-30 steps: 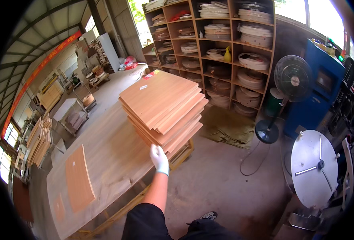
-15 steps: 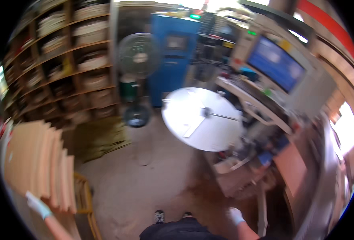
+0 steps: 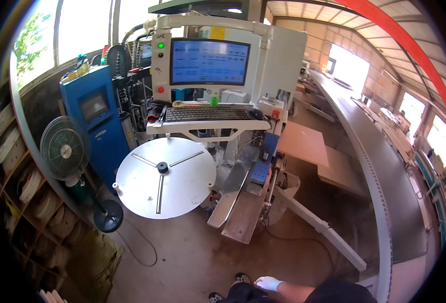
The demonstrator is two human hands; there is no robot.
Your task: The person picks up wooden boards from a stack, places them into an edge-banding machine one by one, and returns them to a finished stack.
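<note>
My right hand (image 3: 269, 284), in a pale glove, hangs low by my dark shorts and the shoes (image 3: 242, 278). Its fingers look loose, and I see nothing held in them. My left hand is out of the picture. Ahead stands a machine with a lit blue screen (image 3: 210, 61) and a black keyboard (image 3: 208, 114) on a shelf below it. A round, white metal turntable (image 3: 137, 189) with three slots and a black hub sits left of the machine's metal chute (image 3: 240, 217).
At left are a standing fan (image 3: 65, 150), a blue cabinet (image 3: 93, 121) and wooden shelving (image 3: 18, 207) with round stacked items. A cable (image 3: 155, 255) crosses the floor. To the right, a flat board (image 3: 303, 144) lies beside a long, metal-edged conveyor (image 3: 356, 146). A slanting beam (image 3: 319, 224) reaches toward it.
My view has swung right, bringing the machine and conveyor toward the middle. My left hand, beside the stacked boards before, has left the picture. My right hand now appears nearer my shoes.
</note>
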